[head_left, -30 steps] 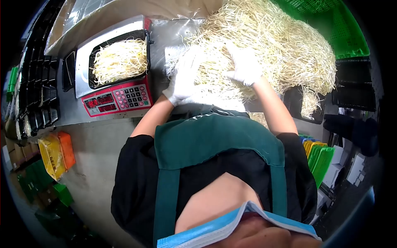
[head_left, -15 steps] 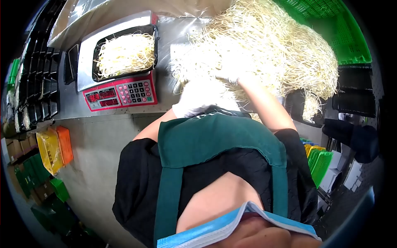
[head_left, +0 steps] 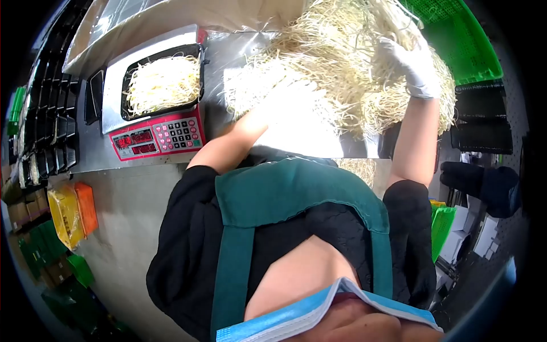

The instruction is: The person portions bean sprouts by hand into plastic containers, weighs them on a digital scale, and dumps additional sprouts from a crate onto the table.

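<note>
A large heap of bean sprouts [head_left: 336, 62] lies on the metal table, its near part washed out by glare. My right hand [head_left: 411, 67], in a white glove, is at the heap's right side with its fingers closed around a bunch of sprouts. My left hand [head_left: 288, 117] rests low at the near left edge of the heap; glare swallows its glove and hides the fingers. To the left, a black tray [head_left: 200, 71] filled with sprouts sits on a red and silver weighing scale [head_left: 159, 137] with a lit display.
A green perforated crate [head_left: 470, 51] stands behind the heap at right, with black trays [head_left: 481, 117] below it. Stacked black trays [head_left: 51, 108] line the far left. Yellow and orange bins [head_left: 74, 211] are beside the table on the floor side. A dark frame [head_left: 95, 97] leans by the scale.
My right hand has moved from the middle of the heap up and right, now with sprouts in it. My left hand stays near the heap's front, its forearm reaching further forward. The view has shifted slightly.
</note>
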The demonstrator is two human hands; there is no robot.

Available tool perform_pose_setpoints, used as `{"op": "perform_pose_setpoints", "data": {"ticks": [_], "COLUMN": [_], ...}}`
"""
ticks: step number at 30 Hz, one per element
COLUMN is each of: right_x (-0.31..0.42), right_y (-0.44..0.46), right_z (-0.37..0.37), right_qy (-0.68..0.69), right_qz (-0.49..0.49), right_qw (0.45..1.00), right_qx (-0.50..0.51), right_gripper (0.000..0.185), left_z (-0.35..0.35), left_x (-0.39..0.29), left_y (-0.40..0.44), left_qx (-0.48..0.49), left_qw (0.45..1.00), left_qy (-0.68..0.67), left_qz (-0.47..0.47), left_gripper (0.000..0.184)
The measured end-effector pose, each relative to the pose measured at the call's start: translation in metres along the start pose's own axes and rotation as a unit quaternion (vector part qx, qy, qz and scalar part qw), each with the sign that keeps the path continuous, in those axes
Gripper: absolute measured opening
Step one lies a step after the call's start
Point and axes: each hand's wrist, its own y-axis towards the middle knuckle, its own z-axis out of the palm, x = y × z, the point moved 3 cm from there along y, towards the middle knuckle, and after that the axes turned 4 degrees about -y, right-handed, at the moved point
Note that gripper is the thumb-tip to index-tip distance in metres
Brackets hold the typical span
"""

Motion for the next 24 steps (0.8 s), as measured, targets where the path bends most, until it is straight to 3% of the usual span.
{"op": "perform_pose_setpoints", "data": {"ticks": [2, 4, 5, 6, 7, 9, 10, 12, 15, 16, 18, 19, 20, 21, 22, 23, 24], "right_x": [0.042, 0.051, 0.042, 0.033, -0.008, -0.05, -0.061, -0.073, -0.09, -0.077, -0.051, -0.05, -0.051, -0.056, -0.061, -0.062, -0.061], "right_y": [-0.013, -0.044, -0.055, -0.067, -0.086, -0.121, -0.121, -0.108, -0.052, -0.052, -0.059, -0.055, -0.055, -0.06, -0.065, -0.067, -0.067], "right_z": [0.014, 0.043, 0.063, 0.082, 0.104, 0.145, 0.153, 0.164, 0.153, 0.149, 0.142, 0.149, 0.164, 0.175, 0.181, 0.188, 0.193], "right_qy": [-0.003, -0.093, -0.296, -0.484, -0.503, -0.521, -0.519, -0.476, -0.47, -0.471, -0.392, -0.391, -0.388, -0.381, -0.378, -0.352, -0.324], "right_qz": [-0.064, 0.034, 0.056, 0.057, -0.025, -0.037, -0.041, -0.035, 0.039, 0.034, -0.066, -0.067, -0.063, -0.057, -0.055, -0.107, -0.158], "right_qw": [0.998, 0.995, 0.951, 0.863, 0.858, 0.842, 0.842, 0.871, 0.867, 0.867, 0.91, 0.911, 0.903, 0.891, 0.892, 0.898, 0.901], "right_qx": [-0.002, 0.018, 0.071, 0.131, 0.102, 0.135, 0.141, 0.113, 0.162, 0.16, 0.114, 0.113, 0.175, 0.239, 0.241, 0.243, 0.243], "right_gripper": [0.057, 0.049, 0.049, 0.05, 0.049, 0.04, 0.04, 0.031, 0.031, 0.031, 0.04, 0.04, 0.052, 0.064, 0.064, 0.074, 0.084], "left_z": [-0.041, -0.055, -0.054, -0.052, -0.049, -0.044, -0.04, -0.033, -0.029, -0.043, -0.073, -0.085, -0.081, -0.076, -0.072, -0.075, -0.077], "left_x": [-0.025, -0.036, -0.029, -0.024, -0.022, -0.012, -0.008, 0.015, 0.05, 0.048, 0.046, 0.043, 0.043, 0.041, 0.042, 0.036, 0.032], "left_y": [-0.001, -0.039, -0.071, -0.094, -0.105, -0.13, -0.126, -0.095, -0.064, -0.063, -0.068, -0.07, -0.074, -0.081, -0.088, -0.096, -0.101], "left_qx": [0.04, 0.086, 0.056, 0.023, 0.022, -0.02, -0.02, -0.075, -0.123, -0.127, -0.136, -0.125, -0.121, -0.231, -0.331, -0.328, -0.327], "left_qw": [0.999, 0.994, 0.996, 0.996, 0.995, 0.947, 0.945, 0.957, 0.944, 0.943, 0.959, 0.949, 0.95, 0.888, 0.768, 0.822, 0.823], "left_qy": [-0.02, -0.039, 0.012, 0.063, 0.064, 0.103, 0.104, 0.155, 0.105, 0.108, 0.031, -0.03, -0.029, -0.248, -0.447, -0.334, -0.331], "left_qz": [-0.026, -0.056, -0.061, -0.067, -0.069, -0.302, -0.309, -0.234, -0.287, -0.287, -0.248, -0.286, -0.288, -0.313, -0.318, -0.325, -0.324], "left_gripper": [0.06, 0.064, 0.068, 0.073, 0.073, 0.073, 0.073, 0.075, 0.07, 0.07, 0.061, 0.047, 0.047, 0.043, 0.039, 0.037, 0.037]}}
